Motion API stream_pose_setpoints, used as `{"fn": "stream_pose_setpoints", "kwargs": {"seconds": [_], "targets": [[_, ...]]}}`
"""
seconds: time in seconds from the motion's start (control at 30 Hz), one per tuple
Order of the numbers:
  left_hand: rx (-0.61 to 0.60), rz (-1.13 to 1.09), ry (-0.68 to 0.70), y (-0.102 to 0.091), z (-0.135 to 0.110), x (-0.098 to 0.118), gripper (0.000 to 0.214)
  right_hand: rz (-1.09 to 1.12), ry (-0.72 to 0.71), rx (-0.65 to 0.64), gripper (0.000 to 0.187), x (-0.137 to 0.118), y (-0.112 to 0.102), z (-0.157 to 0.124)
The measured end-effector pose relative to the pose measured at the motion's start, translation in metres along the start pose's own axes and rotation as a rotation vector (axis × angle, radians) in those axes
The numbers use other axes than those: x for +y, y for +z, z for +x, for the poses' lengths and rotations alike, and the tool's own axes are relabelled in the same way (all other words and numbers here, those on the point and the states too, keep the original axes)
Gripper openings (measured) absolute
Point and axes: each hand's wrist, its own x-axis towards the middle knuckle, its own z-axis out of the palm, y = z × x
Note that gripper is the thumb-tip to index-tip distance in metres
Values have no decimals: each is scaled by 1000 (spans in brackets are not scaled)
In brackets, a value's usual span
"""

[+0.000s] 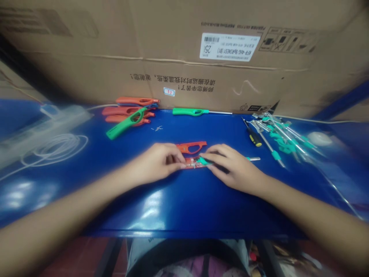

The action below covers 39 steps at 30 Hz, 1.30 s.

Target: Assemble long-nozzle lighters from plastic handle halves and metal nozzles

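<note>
An opened red lighter housing (189,161) lies low over the blue table between my hands, its inner parts showing. My left hand (155,163) pinches the left end of this housing between thumb and fingers. My right hand (235,166) is closed around its right part, where a teal trigger piece (203,161) sits inside. A metal tube (255,159) sticks out beyond the right fingers. Just behind lies a second red housing half (191,147) with a finger loop. My right fingers cover part of the inside.
Red lighter housings (127,110) and a green one (123,125) lie back left, near small screws (157,128). A green lighter (190,111) lies behind. Right are a screwdriver (254,137) and several tube assemblies (284,134). A power strip (60,123) and white cable (62,148) lie left; cardboard (115,46) stands behind.
</note>
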Motion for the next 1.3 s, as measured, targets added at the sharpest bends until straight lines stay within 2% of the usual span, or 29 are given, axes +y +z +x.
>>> {"fn": "stream_pose_setpoints", "kwargs": {"seconds": [0.17, 0.4, 0.57, 0.7, 0.97, 1.3], "targets": [[-12, -19, -6, 0, 1, 1, 10, 158, 101, 74, 23, 2, 3, 2], [-7, -3, 79, 3, 0, -2, 13, 279, 241, 11, 20, 4, -2, 3], [36, 25, 112, 5, -1, -2, 13, 259, 205, -30, 21, 4, -4, 4], [31, 59, 129, 3, -1, 0, 14, 250, 183, -42, 23, 5, -5, 5], [18, 140, 250, 1, -4, -2, 18, 255, 186, -54, 23, 3, -5, 4], [9, 226, 261, 1, -9, 5, 21, 249, 172, -45, 23, 2, -6, 5]]}}
